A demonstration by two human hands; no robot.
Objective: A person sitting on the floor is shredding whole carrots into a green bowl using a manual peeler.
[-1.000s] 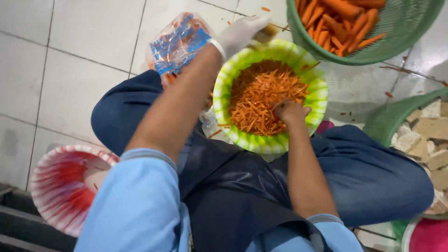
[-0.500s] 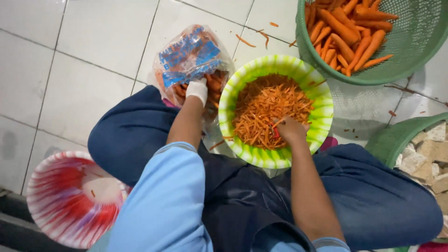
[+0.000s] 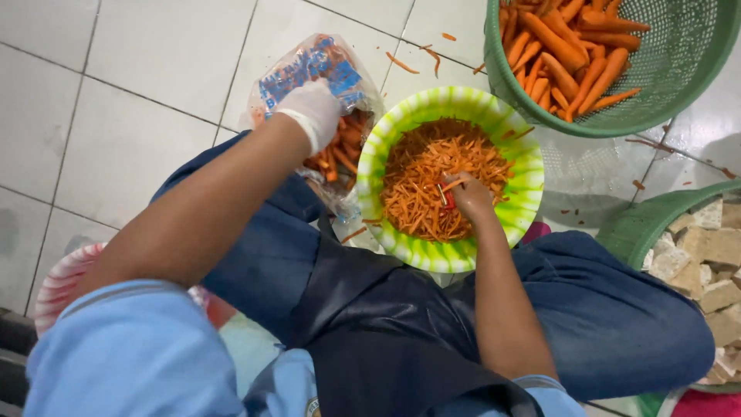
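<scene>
Head view is showing my gloved left hand (image 3: 310, 113) reaching into the soft, slippery bag (image 3: 312, 66) of stiff carrots (image 3: 336, 154), fingers hidden, while my right hand (image 3: 468, 198) is pinching a red peeler (image 3: 448, 199) in the bowl (image 3: 409, 123).

White tiled floor (image 3: 139, 93), carrot scraps (image 3: 401, 63), green basket (image 3: 679, 85), plastic bag (image 3: 309, 69)
</scene>
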